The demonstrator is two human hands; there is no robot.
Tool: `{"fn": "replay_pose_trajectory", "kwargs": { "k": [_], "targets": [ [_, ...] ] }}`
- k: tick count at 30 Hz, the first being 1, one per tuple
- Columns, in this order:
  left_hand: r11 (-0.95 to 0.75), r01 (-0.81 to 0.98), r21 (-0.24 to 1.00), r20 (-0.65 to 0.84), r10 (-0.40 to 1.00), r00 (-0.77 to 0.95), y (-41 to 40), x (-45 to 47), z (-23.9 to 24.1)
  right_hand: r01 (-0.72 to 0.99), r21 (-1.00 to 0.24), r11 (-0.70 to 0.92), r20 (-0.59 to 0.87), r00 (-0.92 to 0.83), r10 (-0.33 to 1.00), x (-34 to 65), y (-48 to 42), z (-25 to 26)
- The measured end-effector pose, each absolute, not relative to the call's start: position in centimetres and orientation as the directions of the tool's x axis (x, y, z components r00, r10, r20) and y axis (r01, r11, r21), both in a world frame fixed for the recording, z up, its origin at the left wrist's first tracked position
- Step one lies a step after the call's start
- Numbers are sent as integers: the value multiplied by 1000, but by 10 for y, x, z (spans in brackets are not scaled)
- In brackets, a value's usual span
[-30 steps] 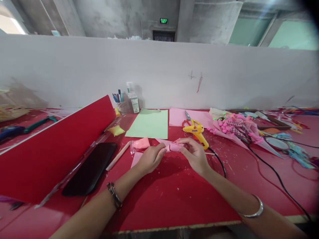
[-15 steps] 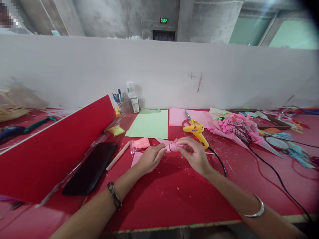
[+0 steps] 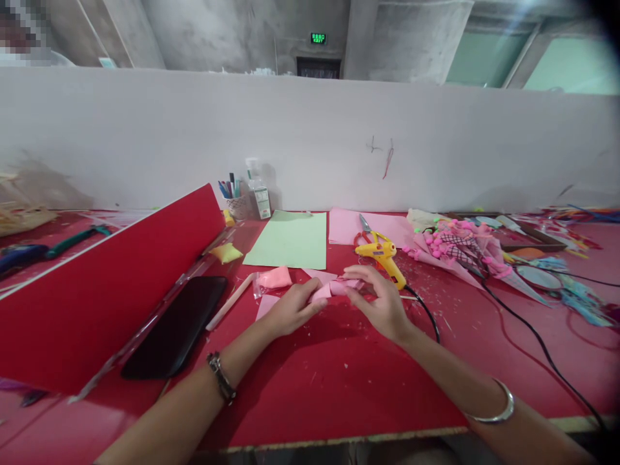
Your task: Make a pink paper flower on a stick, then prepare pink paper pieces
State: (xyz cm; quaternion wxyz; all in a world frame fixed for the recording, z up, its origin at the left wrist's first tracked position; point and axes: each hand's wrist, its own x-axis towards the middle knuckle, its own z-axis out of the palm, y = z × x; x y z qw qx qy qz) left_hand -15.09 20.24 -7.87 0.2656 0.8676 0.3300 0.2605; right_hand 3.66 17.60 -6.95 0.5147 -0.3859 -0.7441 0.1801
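Pinching the left end of a pink roll [image 3: 340, 287], the left fingers [image 3: 316, 310] show in the head view nearly closed on it, while the right fingers [image 3: 368, 274], bent and a little wider apart, hold its other end. The roll thus sits between the two sets of fingers, over the worktop [image 3: 349, 381]. It could crease if they squeeze too hard, or uncurl if either side loosens. Just beyond the right fingers lies the glue gun [image 3: 383, 257]; an outward knock might shift it.
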Motion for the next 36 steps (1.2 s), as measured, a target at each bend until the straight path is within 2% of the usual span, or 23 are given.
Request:
{"fn": "replay_pose_trajectory", "kwargs": {
  "k": [12, 20, 28, 36],
  "targets": [
    [-665, 495, 559, 266, 710, 652, 203, -154, -75, 338, -558, 758, 676, -345, 651, 39, 175, -62],
    [-671, 551, 497, 222, 712, 666, 204, -157, -75, 367, -508, 779, 666, -406, 625, 42, 179, -67],
    [-663, 617, 424, 158, 725, 670, 202, -155, -72, 413, -385, 825, 662, -500, 559, 41, 175, -65],
    [-666, 657, 352, 151, 734, 663, 201, -155, -72, 427, -445, 787, 642, -461, 613, 41, 177, -68]
  ]
}}
